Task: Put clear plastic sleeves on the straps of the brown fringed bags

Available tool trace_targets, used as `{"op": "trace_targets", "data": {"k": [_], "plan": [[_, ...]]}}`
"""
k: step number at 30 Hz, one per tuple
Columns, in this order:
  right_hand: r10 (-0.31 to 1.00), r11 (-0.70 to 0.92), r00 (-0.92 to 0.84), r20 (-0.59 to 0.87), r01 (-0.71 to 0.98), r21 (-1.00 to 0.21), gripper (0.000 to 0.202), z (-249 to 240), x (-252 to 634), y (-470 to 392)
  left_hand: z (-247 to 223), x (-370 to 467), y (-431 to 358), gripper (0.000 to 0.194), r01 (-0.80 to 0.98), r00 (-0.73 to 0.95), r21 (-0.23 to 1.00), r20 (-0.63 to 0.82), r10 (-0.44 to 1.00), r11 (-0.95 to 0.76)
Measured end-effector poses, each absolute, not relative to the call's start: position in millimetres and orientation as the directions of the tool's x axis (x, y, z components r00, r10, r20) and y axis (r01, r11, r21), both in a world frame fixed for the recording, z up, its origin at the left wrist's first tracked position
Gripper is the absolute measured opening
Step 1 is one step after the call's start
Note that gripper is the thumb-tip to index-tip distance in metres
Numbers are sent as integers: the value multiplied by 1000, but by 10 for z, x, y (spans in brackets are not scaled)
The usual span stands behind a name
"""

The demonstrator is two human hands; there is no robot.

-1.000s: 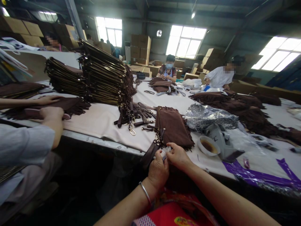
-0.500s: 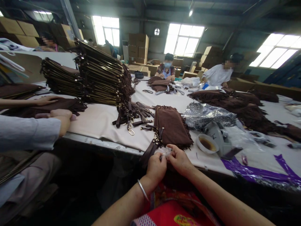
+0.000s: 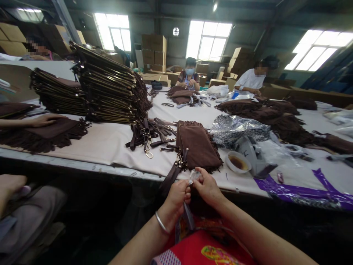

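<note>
My left hand (image 3: pixel 176 195), with a silver bangle at the wrist, is closed around a dark strap (image 3: pixel 188 216) whose tail hangs below the fist. My right hand (image 3: pixel 208 187) meets it at the fingertips, pinching a thin whitish translucent wrapping (image 3: pixel 195 174). What lies inside the wrapping cannot be made out. Just beyond both hands, at the table edge, lies a small stack of brown fringed pouches (image 3: pixel 197 145). Brown wrist straps (image 3: pixel 171 177) with metal clasps hang over the edge beside it. More loose straps (image 3: pixel 149 134) with gold hooks lie to the left.
Tall piles of zipped brown pouches (image 3: pixel 110 86) stand at the left. On the right are a bowl of brown liquid (image 3: pixel 238 162), a tape dispenser (image 3: pixel 252 156), crinkled plastic (image 3: pixel 239 129) and purple tape (image 3: pixel 292 193). Co-workers sit around the table; one's hand (image 3: pixel 45 120) rests on a pouch.
My left hand has turned, and the strap's tail now shows below it. Both hands stay together at the wrapping. The left co-worker's nearer arm has pulled back off the table; the view has shifted slightly.
</note>
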State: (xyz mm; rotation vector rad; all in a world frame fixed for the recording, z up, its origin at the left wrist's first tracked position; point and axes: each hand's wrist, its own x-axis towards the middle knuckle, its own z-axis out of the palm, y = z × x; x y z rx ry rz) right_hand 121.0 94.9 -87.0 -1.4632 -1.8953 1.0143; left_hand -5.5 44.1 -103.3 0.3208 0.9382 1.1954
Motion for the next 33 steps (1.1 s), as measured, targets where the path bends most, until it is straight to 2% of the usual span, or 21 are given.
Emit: {"op": "trace_targets", "data": {"k": [5,9,11,15,18,20,22,24,26,28,30,31,33], "plan": [[984,38,-168,-58,521,-853,57,-836,1138,883,-1051,-43,463,15,-825,253,369,-436,863,428],[986,16,-151,-67,495,-869,59,-818,1102,842,-1026,-51,452,11,-870,408,120,-372,834,479],[984,57,-175,-44,533,-844,59,-821,1106,840,-1013,-40,441,12,-868,430,74,-381,818,491],[975,86,-215,-52,587,-805,56,-847,1130,862,-988,-3,424,30,-867,418,65,-444,793,493],[961,75,-259,-99,586,-807,60,-870,1186,871,-964,-9,423,36,-846,463,61,-406,788,529],[953,63,-275,-126,587,-807,68,-866,1255,861,-948,-27,423,36,-828,489,95,-364,793,553],[966,55,-236,-108,593,-803,73,-838,1339,834,-935,-35,415,31,-820,452,184,-371,811,541],[984,53,-166,-57,592,-804,61,-796,1408,793,-920,-14,396,23,-810,345,325,-410,844,488],[983,42,-170,-65,558,-829,38,-762,1434,742,-895,39,364,20,-756,227,492,-421,878,431],[950,-46,-252,-183,466,-884,38,-752,1415,697,-856,102,326,24,-627,137,684,-374,917,373],[892,-206,-326,-313,324,-924,43,-763,1382,674,-817,143,294,26,-414,43,876,-253,967,247],[872,-285,-338,-355,241,-928,41,-772,1371,675,-805,147,285,26,-295,4,942,-168,986,162],[849,-400,-343,-402,79,-913,35,-790,1376,695,-811,124,286,28,-119,-36,991,-57,998,52]]}}
